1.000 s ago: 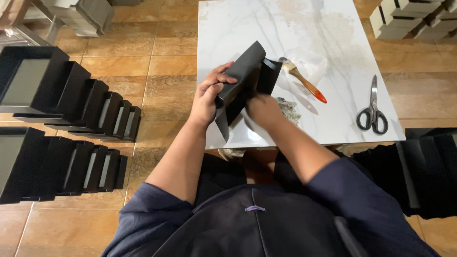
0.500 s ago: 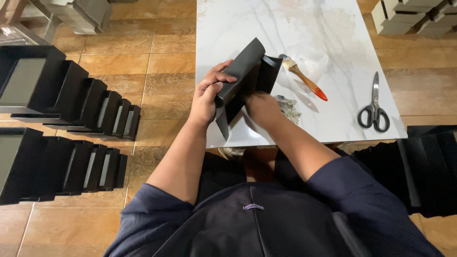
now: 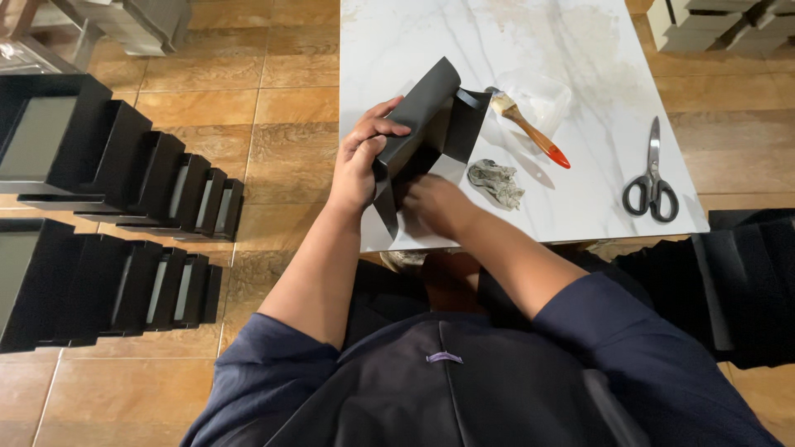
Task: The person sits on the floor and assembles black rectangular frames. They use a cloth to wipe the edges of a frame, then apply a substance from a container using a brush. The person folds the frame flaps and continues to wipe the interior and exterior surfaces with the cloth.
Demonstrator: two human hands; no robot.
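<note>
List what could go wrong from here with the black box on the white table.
The left hand grips the black cardboard box by one thin wall while the right hand presses inside; that wall could crease. The wooden brush with the orange tip lies right beside the box, so whatever coats its bristles might smear the black card.

On the bench [image 3: 580,50]: one black folded card [image 3: 426,124], one brush [image 3: 530,131], one pair of scissors [image 3: 652,174], one crumpled rag [image 3: 495,182], one clear plastic tub [image 3: 538,95]. Two hands work there, left hand [image 3: 360,161] and right hand [image 3: 435,203]. Two rows of black boxes [image 3: 116,165] stand on the floor.
</note>
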